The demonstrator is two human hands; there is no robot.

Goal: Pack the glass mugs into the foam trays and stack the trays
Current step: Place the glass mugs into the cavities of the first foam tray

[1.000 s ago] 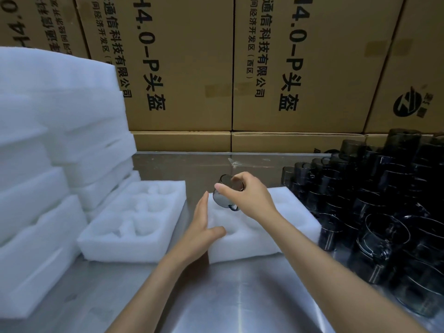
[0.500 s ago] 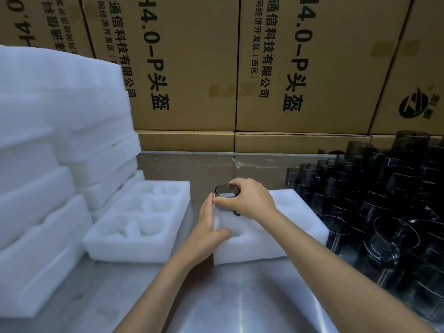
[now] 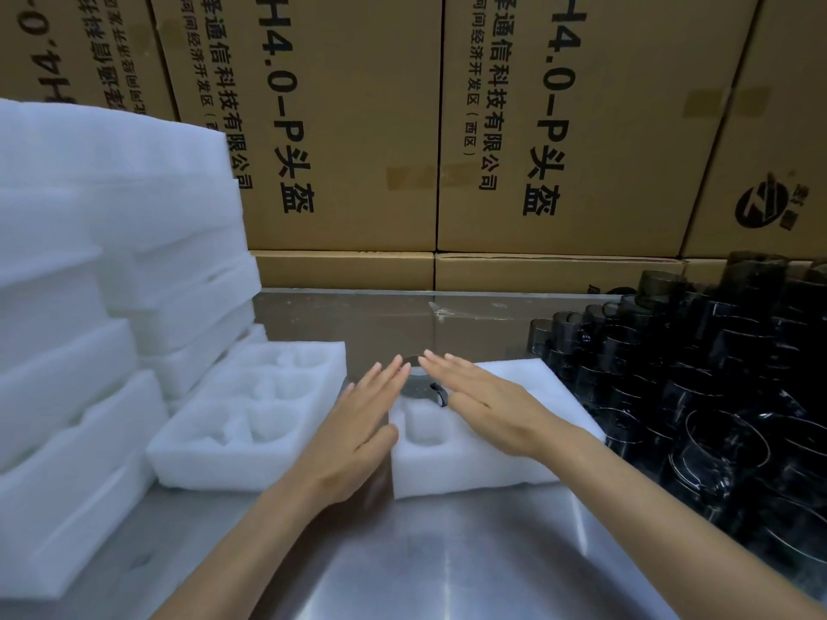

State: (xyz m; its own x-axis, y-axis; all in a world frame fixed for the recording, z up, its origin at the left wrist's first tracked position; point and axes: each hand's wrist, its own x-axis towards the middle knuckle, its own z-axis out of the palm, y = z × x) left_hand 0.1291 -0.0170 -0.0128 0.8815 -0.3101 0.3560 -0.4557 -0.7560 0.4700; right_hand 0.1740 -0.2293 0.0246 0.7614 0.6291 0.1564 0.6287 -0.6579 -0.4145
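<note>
Mug (image 3: 418, 387) sits down in the far-left pocket of the tray (image 3: 505, 458), its rim and dark handle showing just above the foam, and both hands are flat out over it. The left hand (image 3: 358, 434) has straight fingers, thumb against the tray's left edge, fingertips reaching the mug's left side; it grips nothing. The right hand (image 3: 485, 402) is flat too, palm down over the tray, fingertips at the mug's far rim, nothing held. Whether either hand actually presses the glass I can't tell from here.

My read: this is the seating step, one mug lodged in the foam, with the near pocket in the same tray gaping empty. Next move calls for a reach right to the mug pile (image 3: 698, 396), dark glass packed tight together, so a clean pick of one without knocking its neighbours, then turning it so the handle lines up with the pocket's notch.

The spare tray (image 3: 250, 413) waits just left, unfilled, with the foam stack (image 3: 112, 279) beyond it. Stacking looks a long way off yet.
</note>
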